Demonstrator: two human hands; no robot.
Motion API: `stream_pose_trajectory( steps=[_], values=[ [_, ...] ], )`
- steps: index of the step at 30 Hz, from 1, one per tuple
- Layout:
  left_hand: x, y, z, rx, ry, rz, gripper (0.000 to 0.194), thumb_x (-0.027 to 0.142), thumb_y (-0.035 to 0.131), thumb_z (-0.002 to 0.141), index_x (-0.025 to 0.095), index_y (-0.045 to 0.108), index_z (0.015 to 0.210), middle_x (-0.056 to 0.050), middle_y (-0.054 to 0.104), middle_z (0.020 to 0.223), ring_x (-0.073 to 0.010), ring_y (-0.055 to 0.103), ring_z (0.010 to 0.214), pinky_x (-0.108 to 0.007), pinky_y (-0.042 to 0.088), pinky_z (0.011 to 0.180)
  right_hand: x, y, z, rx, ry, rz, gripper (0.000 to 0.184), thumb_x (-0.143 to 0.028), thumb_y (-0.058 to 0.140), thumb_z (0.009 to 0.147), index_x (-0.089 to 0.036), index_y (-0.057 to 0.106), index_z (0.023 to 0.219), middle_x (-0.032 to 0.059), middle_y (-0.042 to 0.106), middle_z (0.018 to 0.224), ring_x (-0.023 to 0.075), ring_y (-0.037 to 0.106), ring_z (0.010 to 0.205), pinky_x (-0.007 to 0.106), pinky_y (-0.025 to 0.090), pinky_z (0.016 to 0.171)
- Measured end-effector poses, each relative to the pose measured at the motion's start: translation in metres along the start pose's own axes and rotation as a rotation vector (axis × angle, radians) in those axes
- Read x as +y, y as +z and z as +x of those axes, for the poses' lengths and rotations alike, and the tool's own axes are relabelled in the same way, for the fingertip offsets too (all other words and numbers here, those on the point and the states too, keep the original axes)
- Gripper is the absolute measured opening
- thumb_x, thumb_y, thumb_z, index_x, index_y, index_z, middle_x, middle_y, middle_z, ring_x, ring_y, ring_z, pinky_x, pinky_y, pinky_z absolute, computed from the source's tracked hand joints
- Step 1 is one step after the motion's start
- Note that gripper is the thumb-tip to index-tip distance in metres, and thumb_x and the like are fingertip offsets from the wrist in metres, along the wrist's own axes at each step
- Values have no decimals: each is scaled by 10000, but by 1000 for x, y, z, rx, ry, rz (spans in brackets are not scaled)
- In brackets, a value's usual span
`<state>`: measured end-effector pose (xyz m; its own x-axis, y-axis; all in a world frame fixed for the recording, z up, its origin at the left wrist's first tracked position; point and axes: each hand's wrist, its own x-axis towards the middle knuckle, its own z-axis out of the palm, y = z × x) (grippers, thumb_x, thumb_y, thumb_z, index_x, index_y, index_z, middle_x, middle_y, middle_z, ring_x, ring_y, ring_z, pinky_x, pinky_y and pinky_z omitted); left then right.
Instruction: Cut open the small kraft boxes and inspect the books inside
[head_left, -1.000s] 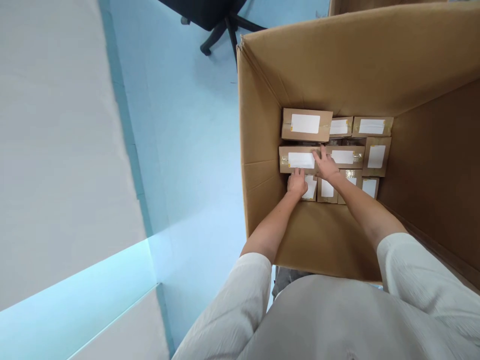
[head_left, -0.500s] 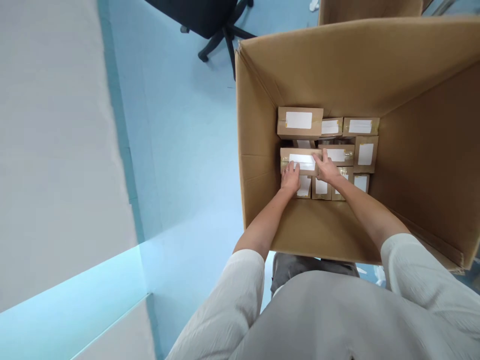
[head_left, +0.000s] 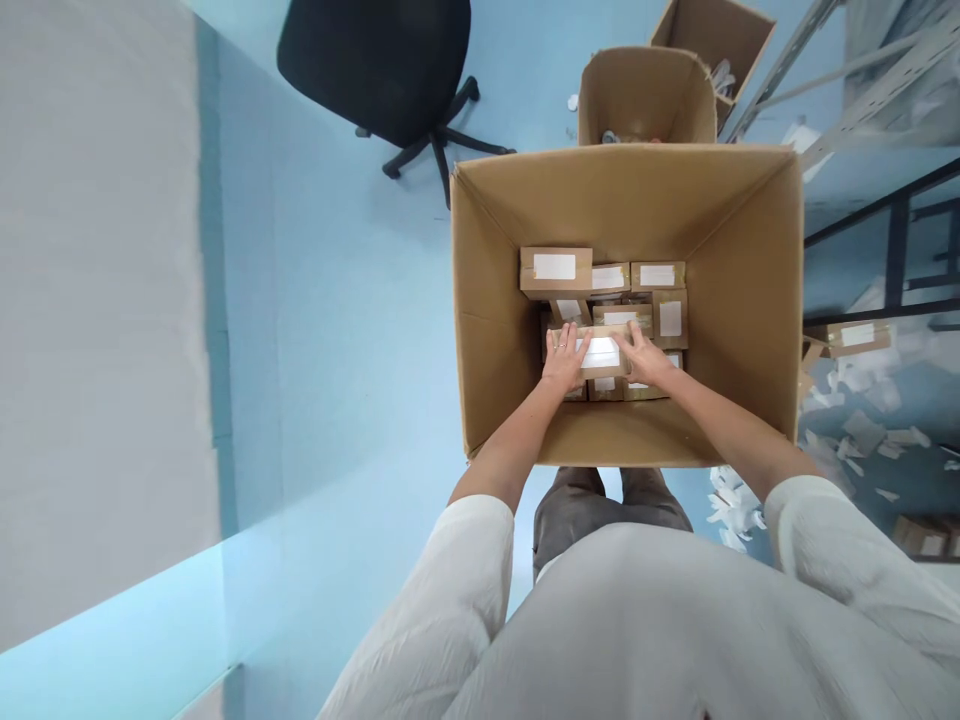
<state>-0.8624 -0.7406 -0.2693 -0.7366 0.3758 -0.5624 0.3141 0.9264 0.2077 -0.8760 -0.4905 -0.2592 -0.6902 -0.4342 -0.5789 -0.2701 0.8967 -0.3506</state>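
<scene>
Both of my hands reach down into a large open cardboard carton (head_left: 495, 330). Between them is a small cardboard box (head_left: 600, 353) with a white label, lying across other boxes. My left hand (head_left: 564, 358) grips its left end, fingers over the top face. At the right end my right hand (head_left: 646, 358) clasps it with thumb and fingers. Around it lie several similar labelled boxes, among them a taller-standing one (head_left: 556, 270) at the back left and an upright one (head_left: 670, 318) on the right. Parts of the boxes beneath are hidden by my hands.
A black office chair (head_left: 382, 70) stands at the back left. Behind the carton are a smaller open carton (head_left: 649, 95) and another box (head_left: 716, 40). A metal rack (head_left: 892, 85) is at the right, with scattered paper scraps (head_left: 735, 505) on the floor.
My view has pulled back, so more of the rack, cartons and floor shows. The held box has shifted right and nearer me relative to the other boxes. My left fingers reach further over it.
</scene>
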Motion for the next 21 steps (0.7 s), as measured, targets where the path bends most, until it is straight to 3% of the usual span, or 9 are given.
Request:
stream_pose_trajectory(
  steps=[6,10,16,21],
  values=[
    [37,-51,-29,67,12,88,1342,331,909,757,125,123,1825,-307,176,1854,-460,137,1746,-696,68,1387,-1,-46,-53,38,13,-74,1246,-396,928,809,-342,175,1800,242,28,1867,476,575,1426,537,596,1029],
    [54,-97,-52,169,94,128,1345,366,906,760,117,118,1821,-311,223,1841,-471,183,1733,-677,70,1387,-11,-78,-98,145,55,-84,1298,-425,911,818,-379,82,1815,213,8,1883,463,588,1412,554,594,1043],
    [81,-175,-79,310,304,233,1320,359,900,742,127,165,1814,-300,260,1832,-463,203,1727,-672,67,1382,-29,-114,-178,409,163,-82,1260,-452,915,817,-354,146,1811,224,102,1857,457,612,1382,569,593,1045],
    [126,-232,-98,444,510,295,1334,368,903,738,113,158,1815,-297,236,1841,-487,162,1730,-681,26,1381,-30,-128,-251,656,265,-104,1286,-503,925,795,-329,150,1807,224,110,1850,486,569,1446,592,584,1070]
  ],
)
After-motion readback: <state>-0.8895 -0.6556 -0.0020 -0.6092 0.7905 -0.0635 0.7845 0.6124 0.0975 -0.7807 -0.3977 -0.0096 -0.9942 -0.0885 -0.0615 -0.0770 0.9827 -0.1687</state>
